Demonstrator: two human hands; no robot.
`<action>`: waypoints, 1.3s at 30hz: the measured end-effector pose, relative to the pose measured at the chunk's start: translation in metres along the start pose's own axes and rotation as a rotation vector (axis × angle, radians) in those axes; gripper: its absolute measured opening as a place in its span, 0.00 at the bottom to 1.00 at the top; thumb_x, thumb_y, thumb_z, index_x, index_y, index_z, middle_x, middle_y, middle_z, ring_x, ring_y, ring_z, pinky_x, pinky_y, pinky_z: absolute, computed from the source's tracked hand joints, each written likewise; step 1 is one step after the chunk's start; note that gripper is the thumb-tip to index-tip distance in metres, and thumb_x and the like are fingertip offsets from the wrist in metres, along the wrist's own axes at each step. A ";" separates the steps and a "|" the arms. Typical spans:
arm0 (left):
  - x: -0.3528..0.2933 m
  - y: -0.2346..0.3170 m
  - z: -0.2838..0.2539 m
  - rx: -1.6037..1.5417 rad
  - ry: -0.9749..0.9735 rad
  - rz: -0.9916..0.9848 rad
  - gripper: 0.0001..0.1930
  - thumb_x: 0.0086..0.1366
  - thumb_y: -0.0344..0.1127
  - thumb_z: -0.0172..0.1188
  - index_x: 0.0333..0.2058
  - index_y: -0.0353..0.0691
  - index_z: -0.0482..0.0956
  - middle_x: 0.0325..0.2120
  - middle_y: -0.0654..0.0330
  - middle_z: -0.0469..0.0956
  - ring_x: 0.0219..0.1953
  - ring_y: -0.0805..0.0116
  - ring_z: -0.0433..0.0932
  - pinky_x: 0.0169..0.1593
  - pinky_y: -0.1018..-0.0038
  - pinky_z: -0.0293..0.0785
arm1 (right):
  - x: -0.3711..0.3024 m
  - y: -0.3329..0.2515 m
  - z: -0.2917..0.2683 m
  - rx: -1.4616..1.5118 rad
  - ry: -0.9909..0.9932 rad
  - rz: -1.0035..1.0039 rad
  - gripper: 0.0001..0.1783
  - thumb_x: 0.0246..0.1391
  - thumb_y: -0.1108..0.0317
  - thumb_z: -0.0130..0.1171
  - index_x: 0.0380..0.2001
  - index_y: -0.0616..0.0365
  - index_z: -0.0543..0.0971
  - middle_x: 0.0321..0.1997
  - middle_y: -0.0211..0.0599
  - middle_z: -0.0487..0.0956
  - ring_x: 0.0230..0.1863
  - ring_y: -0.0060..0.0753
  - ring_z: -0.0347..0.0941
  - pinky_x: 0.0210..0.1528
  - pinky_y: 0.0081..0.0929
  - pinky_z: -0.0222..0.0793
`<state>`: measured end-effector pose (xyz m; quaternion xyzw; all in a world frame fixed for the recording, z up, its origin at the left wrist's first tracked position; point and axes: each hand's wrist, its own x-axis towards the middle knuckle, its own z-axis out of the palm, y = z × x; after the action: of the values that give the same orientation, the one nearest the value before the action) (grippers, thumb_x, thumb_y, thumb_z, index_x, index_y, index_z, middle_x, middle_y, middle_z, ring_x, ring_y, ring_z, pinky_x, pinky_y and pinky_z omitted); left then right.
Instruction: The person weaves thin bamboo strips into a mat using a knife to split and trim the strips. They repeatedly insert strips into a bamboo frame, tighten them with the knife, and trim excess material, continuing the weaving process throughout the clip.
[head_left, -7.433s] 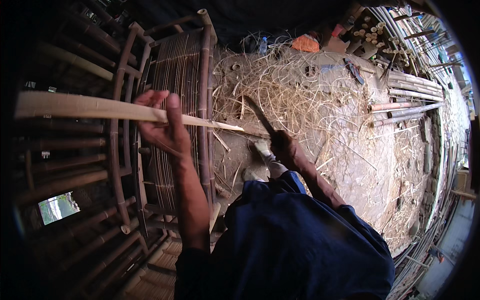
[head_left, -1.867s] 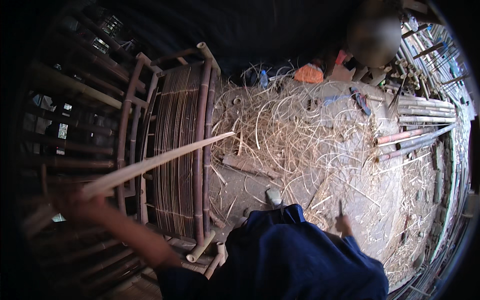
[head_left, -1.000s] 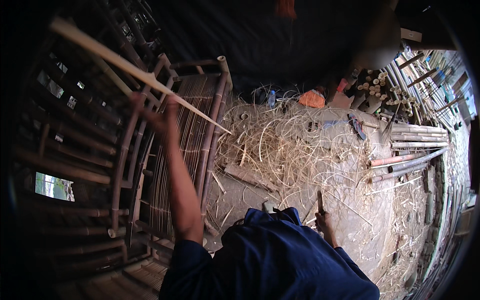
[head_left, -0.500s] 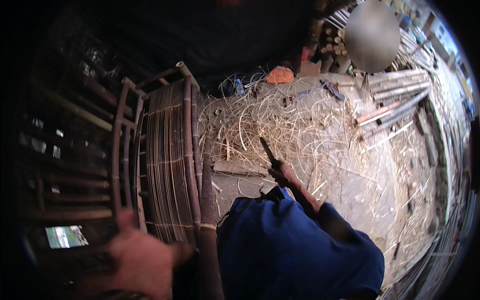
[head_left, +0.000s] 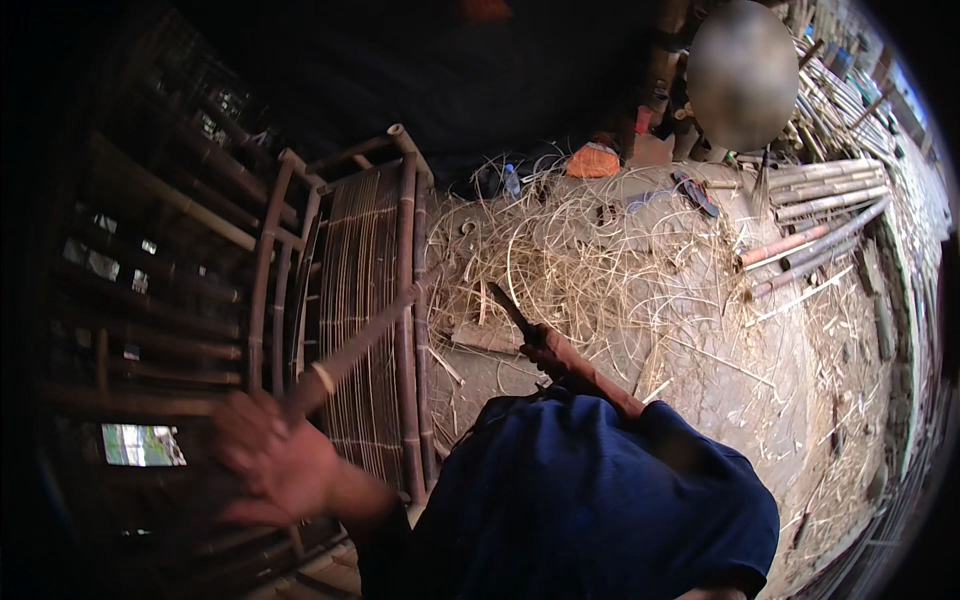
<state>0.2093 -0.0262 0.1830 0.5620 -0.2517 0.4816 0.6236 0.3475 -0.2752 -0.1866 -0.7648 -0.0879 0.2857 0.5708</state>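
Note:
My right hand (head_left: 556, 357) grips the dark handle of a knife (head_left: 512, 309), its blade angled up and to the left above the littered floor. At the left, my left hand (head_left: 275, 455) is closed around a dark bamboo pole (head_left: 355, 347), though motion blurs the fingers somewhat. From that hand the pole slants up and right, crossing above a slatted bamboo bench (head_left: 362, 235); a pale ring marks it near the hand. The pole's far end appears by the bench's right rail (head_left: 409, 300); whether they touch, I cannot tell.
Thin bamboo shavings (head_left: 560, 255) cover the floor ahead. Cut bamboo poles (head_left: 825, 190) lie stacked at the far right. An orange bag (head_left: 594, 161), a plastic bottle (head_left: 512, 181) and a sandal (head_left: 695, 193) lie farther back. Another person (head_left: 742, 75) is at the upper right.
The bamboo pole, earlier running along the bench's right side, now slants across the bench with its near end to the left. My left hand has closed on it. The knife has shifted slightly left.

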 end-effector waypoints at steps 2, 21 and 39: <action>0.021 -0.005 -0.015 0.040 -0.071 0.098 0.39 0.61 0.80 0.41 0.32 0.42 0.66 0.23 0.65 0.58 0.26 0.72 0.55 0.33 0.72 0.54 | -0.008 0.004 -0.005 0.074 -0.030 0.065 0.18 0.54 0.58 0.66 0.38 0.58 0.74 0.22 0.31 0.75 0.21 0.27 0.72 0.22 0.31 0.69; 0.090 -0.040 0.072 -0.144 -0.141 0.334 0.43 0.60 0.77 0.46 0.43 0.33 0.71 0.22 0.62 0.69 0.20 0.75 0.63 0.23 0.82 0.59 | -0.060 -0.154 -0.025 -0.171 0.172 -0.470 0.22 0.59 0.65 0.61 0.55 0.59 0.70 0.34 0.47 0.81 0.33 0.50 0.82 0.33 0.42 0.76; 0.104 -0.052 0.086 0.138 -0.004 0.358 0.16 0.63 0.47 0.45 0.26 0.39 0.64 0.14 0.64 0.60 0.19 0.73 0.58 0.27 0.77 0.56 | -0.098 -0.329 0.002 -0.399 0.170 -0.751 0.27 0.57 0.67 0.64 0.57 0.61 0.67 0.38 0.57 0.80 0.36 0.56 0.82 0.32 0.43 0.79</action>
<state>0.3171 -0.0688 0.2693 0.5508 -0.3153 0.5996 0.4875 0.3296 -0.2092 0.1502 -0.7960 -0.3662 -0.0285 0.4811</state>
